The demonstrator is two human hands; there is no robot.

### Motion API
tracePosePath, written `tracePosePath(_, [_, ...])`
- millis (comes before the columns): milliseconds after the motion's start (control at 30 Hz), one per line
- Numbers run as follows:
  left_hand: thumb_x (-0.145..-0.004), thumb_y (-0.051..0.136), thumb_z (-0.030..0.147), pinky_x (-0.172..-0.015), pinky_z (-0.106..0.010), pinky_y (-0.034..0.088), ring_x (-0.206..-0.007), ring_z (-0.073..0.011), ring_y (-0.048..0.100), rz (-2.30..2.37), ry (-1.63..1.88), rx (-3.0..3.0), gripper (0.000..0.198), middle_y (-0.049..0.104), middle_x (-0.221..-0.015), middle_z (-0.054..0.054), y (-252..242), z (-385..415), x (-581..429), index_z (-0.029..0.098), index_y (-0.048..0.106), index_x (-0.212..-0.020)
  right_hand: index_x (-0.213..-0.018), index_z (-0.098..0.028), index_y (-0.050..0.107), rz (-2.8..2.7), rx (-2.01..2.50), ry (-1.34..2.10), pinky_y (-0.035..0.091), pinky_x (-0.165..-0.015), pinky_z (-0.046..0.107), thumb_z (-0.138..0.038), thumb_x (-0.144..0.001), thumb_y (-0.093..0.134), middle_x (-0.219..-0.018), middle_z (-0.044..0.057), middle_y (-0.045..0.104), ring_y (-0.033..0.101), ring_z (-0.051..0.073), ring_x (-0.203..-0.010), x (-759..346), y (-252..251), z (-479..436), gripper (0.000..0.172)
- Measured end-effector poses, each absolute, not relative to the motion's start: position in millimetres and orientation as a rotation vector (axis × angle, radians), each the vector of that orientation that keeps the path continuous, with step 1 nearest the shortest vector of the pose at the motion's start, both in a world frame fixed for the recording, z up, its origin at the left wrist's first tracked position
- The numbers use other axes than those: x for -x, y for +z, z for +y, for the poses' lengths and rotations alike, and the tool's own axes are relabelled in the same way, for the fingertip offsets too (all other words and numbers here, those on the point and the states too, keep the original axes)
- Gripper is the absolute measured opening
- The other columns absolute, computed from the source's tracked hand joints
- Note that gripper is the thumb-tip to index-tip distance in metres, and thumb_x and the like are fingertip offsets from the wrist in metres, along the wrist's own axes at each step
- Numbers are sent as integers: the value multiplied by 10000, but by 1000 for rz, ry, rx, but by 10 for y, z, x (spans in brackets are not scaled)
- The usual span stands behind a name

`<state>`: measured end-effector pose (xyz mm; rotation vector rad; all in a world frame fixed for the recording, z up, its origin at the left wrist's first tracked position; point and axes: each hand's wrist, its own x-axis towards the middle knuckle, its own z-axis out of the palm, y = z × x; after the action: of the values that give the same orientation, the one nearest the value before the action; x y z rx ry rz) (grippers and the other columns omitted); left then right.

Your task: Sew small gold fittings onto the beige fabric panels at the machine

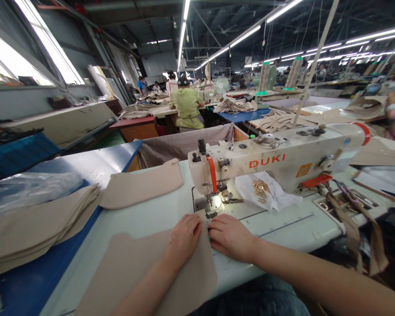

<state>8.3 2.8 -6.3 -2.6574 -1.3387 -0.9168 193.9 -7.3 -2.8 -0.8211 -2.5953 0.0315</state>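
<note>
A large beige fabric piece (128,259) lies flat on the pale sewing machine table, its narrow upper end just in front of the needle area. My left hand (186,237) rests on that end, fingers curled and closed on the fabric near its right edge. Opposite it, my right hand (232,237) has its fingers bent together, the tips at the same edge; the thumb is hidden. Right ahead stands the white DUKI sewing machine (270,160), with its metal needle plate (216,202) beyond my fingertips. Small gold-coloured metal pieces (260,189) sit on white paper (283,201) under the machine arm.
Another beige piece (145,183) lies at the table's back left. Stacked beige pieces (39,224) and clear plastic (29,188) are on the blue table at left. Scissors (347,193) and hanging straps (352,237) are at right. A person in a yellow-green shirt (187,105) sits ahead.
</note>
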Motion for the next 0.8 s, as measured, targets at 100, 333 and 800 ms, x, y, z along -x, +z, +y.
tracePosePath(100, [-835, 458, 108, -674, -308, 508, -727, -177, 587, -1341, -913, 2670, 168, 656, -763, -26, -77, 34, -70, 203, 549, -730, -907, -127, 606, -2563, 807, 44, 429, -889, 324, -188, -835, 562, -919, 80, 650, 556, 209, -943, -1875, -40, -58, 103])
tracePosePath(333, [-851, 448, 112, -710, -320, 510, -760, -177, 589, -1354, -908, 2681, 173, 660, -805, -36, -119, 39, -55, 195, 564, -754, -915, -114, 627, -2539, 837, 125, 432, -911, 317, -145, -808, 575, -990, 99, 664, 575, 211, -980, -1841, -40, -60, 123])
tracePosePath(800, [-874, 427, 129, -682, -312, 514, -731, -176, 588, -1305, -952, 2680, 199, 659, -781, -39, -111, 46, -59, 193, 564, -743, -888, -115, 627, -2528, 845, 82, 422, -919, 326, -143, -807, 566, -972, 94, 664, 573, 216, -960, -1839, -49, -52, 106])
